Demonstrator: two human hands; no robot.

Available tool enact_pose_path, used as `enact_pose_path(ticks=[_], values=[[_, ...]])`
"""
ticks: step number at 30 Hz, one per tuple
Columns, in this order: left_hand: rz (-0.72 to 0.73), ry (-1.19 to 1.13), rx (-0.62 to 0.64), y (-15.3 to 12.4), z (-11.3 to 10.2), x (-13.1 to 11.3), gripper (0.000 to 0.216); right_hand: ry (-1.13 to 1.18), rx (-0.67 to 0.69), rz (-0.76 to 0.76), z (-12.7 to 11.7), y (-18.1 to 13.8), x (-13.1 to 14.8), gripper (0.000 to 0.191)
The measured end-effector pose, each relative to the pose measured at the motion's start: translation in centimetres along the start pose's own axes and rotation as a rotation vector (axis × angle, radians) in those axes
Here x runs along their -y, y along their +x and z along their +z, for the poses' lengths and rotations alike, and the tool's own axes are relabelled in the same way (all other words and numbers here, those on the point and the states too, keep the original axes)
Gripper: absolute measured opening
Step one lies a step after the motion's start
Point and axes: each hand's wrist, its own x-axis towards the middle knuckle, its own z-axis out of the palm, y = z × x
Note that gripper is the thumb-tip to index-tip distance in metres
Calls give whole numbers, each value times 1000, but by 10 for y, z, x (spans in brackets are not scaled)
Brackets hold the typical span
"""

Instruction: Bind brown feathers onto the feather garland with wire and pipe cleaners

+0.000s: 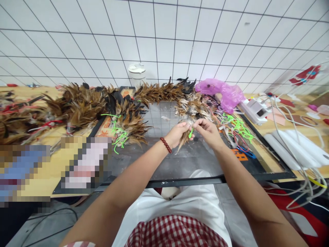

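Observation:
Above the black board, my left hand (180, 133) is closed around a small bunch of brown and tan feathers (182, 143); their tips point down toward me. Bright green string (190, 132) shows at the bunch, between my two hands. My right hand (207, 132) pinches at this string, thumb and forefinger together; exactly what lies between those fingertips is partly hidden. Just behind my hands lies a pile of pale brown feathers (192, 108). Loose green strings (238, 127) lie to the right, and more green strings (119, 135) hang over feather bunches (131, 120) at the left.
Feather garlands (159, 92) run along the back, by a white lidded container (137, 72). A pink plastic bag (222, 91), a white device (255, 111) and looping white cables (295, 120) occupy the right. The black-framed board (154, 161) has a raised front edge. A tiled wall stands behind.

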Motion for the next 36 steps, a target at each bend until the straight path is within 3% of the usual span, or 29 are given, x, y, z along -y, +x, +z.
enact_pose_path(ticks=[6,12,20,24,29,36], values=[[-5,39,71,6,-11,4,21,-30,-176,-13,5,5,-14,33],[64,-21,40,10,-20,0,23,206,-335,17,-6,12,-16,27],[160,-56,-35,7,-16,-6,22,525,-249,143,-19,12,-8,28],[137,-48,59,2,-11,-7,14,490,-174,202,-16,9,-3,34],[-3,36,176,2,-10,0,28,462,-101,185,-13,6,-1,36],[84,-53,59,6,-12,2,24,488,-144,101,-21,9,-2,39]])
